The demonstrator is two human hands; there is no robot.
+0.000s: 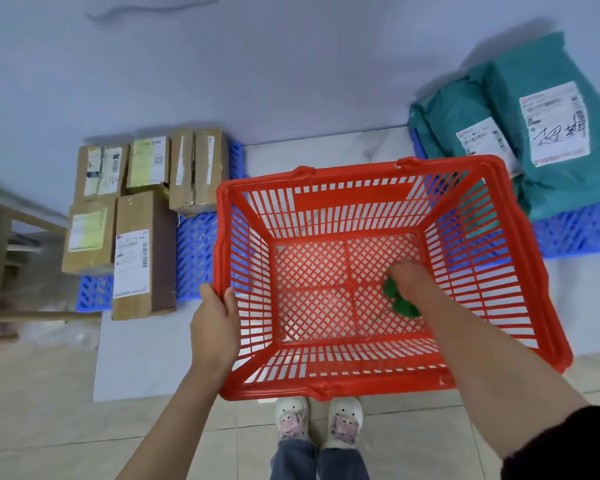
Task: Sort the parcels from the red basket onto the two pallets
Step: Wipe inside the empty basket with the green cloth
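The red basket (388, 271) was held above the floor, tilted toward the camera, between two blue pallets. The left hand (215, 323) gripped the basket's near-left rim, thumb inside and fingers curled round the edge. The right hand (413, 278) reached down to the basket's mesh bottom, and its grip was closed on a small green object (400, 301), too crumpled to identify. On the left pallet (196, 251) lay five cardboard boxes (142, 251), packed close together. On the right pallet (575, 233) lay two teal mailer bags (548, 133), overlapping, labels up. White slippers (319, 420) stood just beneath the basket's near edge.
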